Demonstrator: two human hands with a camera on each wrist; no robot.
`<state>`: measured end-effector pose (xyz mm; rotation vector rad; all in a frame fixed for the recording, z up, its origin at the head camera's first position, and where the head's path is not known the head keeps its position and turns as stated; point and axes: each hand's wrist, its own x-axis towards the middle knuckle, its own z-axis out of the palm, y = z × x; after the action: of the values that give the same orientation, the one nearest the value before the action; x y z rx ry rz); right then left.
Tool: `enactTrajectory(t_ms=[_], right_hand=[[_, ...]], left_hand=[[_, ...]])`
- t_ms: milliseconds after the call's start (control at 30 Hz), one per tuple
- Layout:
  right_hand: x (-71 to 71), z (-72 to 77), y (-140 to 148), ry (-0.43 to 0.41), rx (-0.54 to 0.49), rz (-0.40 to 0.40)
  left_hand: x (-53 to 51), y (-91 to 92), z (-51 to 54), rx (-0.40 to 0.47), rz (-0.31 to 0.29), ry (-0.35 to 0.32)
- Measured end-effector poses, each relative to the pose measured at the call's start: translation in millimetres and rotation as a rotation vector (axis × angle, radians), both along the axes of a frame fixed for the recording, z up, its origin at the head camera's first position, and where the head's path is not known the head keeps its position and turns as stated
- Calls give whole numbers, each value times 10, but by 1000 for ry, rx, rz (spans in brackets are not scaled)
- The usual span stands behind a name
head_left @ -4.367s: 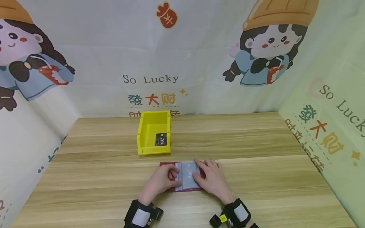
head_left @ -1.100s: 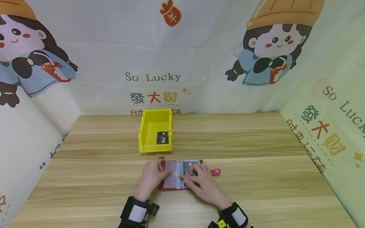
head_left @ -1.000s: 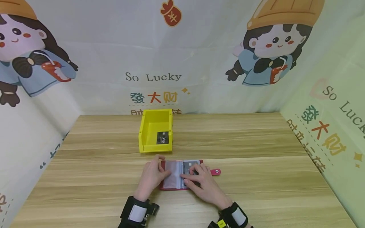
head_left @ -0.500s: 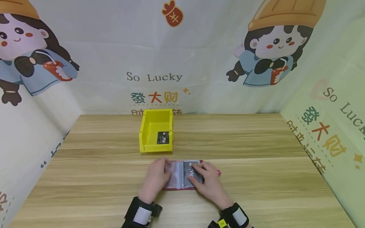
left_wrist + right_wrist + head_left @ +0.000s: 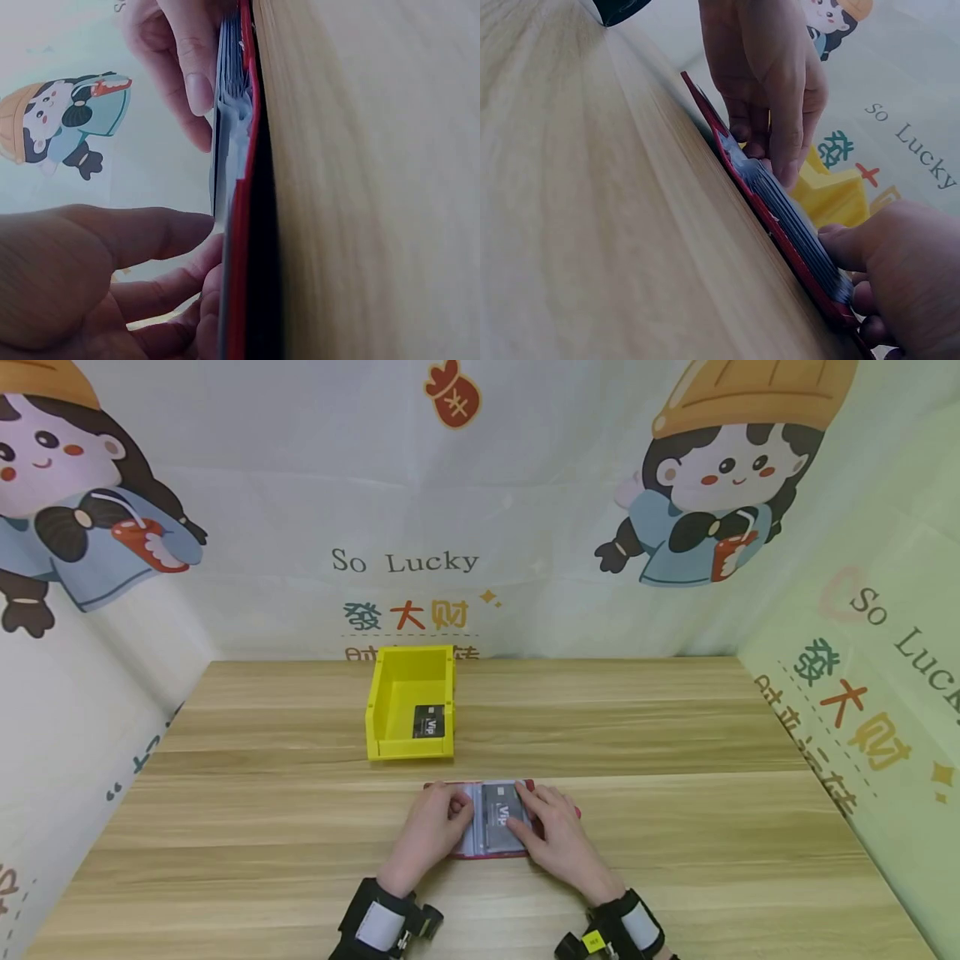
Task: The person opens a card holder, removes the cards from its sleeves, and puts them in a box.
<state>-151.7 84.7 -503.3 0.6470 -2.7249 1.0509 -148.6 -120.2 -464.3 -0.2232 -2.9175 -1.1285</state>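
Observation:
An open card holder (image 5: 470, 846) with a red cover and clear sleeves lies on the table before me. In its right side sits a dark card (image 5: 498, 814) lettered "Vip". My left hand (image 5: 435, 827) is over the left side, fingers curled; in the left wrist view its thumb (image 5: 161, 234) and fingers meet at the sleeve edge. My right hand (image 5: 562, 839) grips the right end. The right wrist view shows its thumb (image 5: 844, 244) on top of the stacked sleeves (image 5: 799, 221), with fingers curled at the outer end, partly hidden.
A yellow bin (image 5: 408, 749) stands behind the card holder, with another black "Vip" card (image 5: 429, 722) inside. The wooden table (image 5: 675, 818) ends at printed cloth walls. The strap tab (image 5: 577, 812) peeks out beside my right hand.
My left hand has moved right towards the spine, its fingers curling more. My right hand has shifted from over the card to the right edge. A darker card shows than 4.4 s ago.

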Motion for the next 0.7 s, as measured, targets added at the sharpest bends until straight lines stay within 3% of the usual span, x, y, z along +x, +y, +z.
enactTrajectory(t_ms=[200,700], right_hand=[[-8,9,15,-11,13,20],[-8,-3,15,-17,-10,6]], left_hand=[[-12,-4,26,77,5,-84],[21,45,17,125,9,-83]])
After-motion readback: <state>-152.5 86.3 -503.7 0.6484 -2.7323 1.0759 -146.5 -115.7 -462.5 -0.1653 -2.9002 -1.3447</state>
